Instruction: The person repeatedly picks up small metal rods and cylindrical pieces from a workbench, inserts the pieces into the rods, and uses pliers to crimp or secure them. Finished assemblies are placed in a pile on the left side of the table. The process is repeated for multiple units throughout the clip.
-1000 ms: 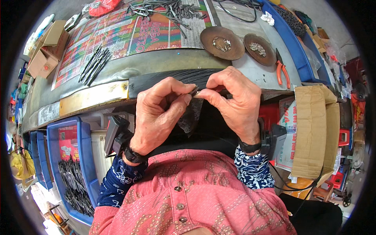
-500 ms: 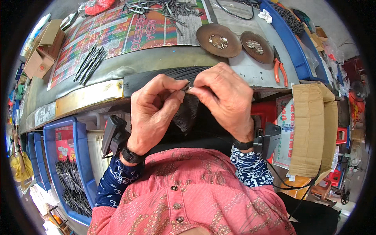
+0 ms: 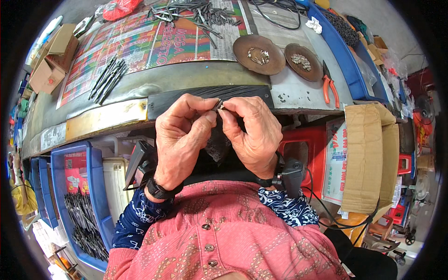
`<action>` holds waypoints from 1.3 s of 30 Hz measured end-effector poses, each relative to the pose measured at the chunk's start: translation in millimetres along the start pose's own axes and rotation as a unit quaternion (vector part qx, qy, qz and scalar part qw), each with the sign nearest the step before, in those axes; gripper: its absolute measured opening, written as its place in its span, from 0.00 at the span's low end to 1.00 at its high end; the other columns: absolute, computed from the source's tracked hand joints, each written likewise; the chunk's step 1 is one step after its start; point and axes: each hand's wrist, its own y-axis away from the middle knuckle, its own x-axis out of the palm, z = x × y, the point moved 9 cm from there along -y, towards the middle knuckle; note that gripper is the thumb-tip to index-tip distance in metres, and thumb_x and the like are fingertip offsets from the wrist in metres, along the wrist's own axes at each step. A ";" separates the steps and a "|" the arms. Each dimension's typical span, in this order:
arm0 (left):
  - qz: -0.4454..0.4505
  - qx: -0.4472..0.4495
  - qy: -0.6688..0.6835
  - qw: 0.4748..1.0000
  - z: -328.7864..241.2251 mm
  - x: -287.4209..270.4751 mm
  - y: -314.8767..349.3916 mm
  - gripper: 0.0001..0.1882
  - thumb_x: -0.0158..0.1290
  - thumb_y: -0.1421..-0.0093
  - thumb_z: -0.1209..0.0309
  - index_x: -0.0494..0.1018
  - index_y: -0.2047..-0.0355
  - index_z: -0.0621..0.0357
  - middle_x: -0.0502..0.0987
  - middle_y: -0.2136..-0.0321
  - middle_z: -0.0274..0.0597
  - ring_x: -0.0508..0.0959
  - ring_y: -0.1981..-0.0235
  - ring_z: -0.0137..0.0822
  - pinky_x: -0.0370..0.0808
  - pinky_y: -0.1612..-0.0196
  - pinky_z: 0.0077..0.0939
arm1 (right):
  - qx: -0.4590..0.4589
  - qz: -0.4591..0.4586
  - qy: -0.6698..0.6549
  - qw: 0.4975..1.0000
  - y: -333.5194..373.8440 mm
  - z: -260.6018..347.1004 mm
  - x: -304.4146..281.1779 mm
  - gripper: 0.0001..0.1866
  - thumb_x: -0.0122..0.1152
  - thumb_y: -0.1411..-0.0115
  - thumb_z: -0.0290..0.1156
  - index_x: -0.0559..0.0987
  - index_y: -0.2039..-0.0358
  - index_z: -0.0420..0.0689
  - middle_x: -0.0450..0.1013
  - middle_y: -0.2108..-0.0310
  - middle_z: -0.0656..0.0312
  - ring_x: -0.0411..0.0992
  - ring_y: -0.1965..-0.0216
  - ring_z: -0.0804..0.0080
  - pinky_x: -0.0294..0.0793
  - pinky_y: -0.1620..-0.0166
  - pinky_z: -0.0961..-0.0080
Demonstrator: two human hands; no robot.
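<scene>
My left hand and my right hand meet just in front of the table edge. Both have thumb and forefinger pinched together, fingertips almost touching. Between the left fingertips is the tip of a small thin black piece; the rest of it is hidden. At the right fingertips shows a tiny pale, shiny metal bit, too small to make out clearly. Beyond my right hand stand two shallow brown dishes, the larger one and the smaller one, each holding small silvery metal pieces.
Orange-handled pliers lie right of the dishes. Black strips lie at left, with a larger pile at the back. A blue crate of black strips is at lower left. A cardboard box and red stool stand at right.
My right hand has come from above the table edge down and inward, its fingertips now at the piece in my left fingers. My left hand has barely moved.
</scene>
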 end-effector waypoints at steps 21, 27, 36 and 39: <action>-0.014 0.003 0.010 1.000 3.1 0.3 0.1 0.07 0.52 0.39 0.79 0.74 0.60 0.63 0.73 0.76 0.26 0.63 0.80 0.12 0.58 0.79 0.09 | 0.009 0.029 0.052 0.998 -2.4 -2.6 9.3 0.09 0.65 0.49 0.22 0.73 0.70 0.38 0.69 0.76 0.57 0.70 0.77 0.60 0.70 0.73 0.68; -0.013 0.013 0.012 1.000 3.5 -1.4 -0.2 0.07 0.52 0.39 0.79 0.74 0.60 0.63 0.72 0.77 0.26 0.63 0.80 0.12 0.58 0.79 0.09 | 0.089 0.035 -0.025 0.995 -1.3 -12.2 9.9 0.08 0.65 0.48 0.22 0.73 0.70 0.38 0.69 0.76 0.57 0.70 0.77 0.59 0.71 0.72 0.69; -0.021 0.009 0.006 1.000 5.8 -2.0 1.7 0.07 0.52 0.39 0.80 0.75 0.59 0.63 0.72 0.77 0.25 0.64 0.80 0.13 0.59 0.79 0.09 | 0.113 0.027 -0.015 0.993 0.8 -10.6 9.7 0.07 0.63 0.48 0.21 0.73 0.71 0.38 0.71 0.76 0.56 0.70 0.76 0.59 0.71 0.72 0.69; -0.016 0.014 0.011 1.000 5.4 -1.8 1.9 0.07 0.52 0.39 0.80 0.75 0.59 0.63 0.72 0.76 0.26 0.64 0.80 0.13 0.59 0.79 0.09 | 0.129 0.031 -0.030 0.991 0.8 -13.2 9.9 0.07 0.63 0.47 0.22 0.73 0.71 0.38 0.71 0.76 0.56 0.71 0.76 0.60 0.71 0.72 0.70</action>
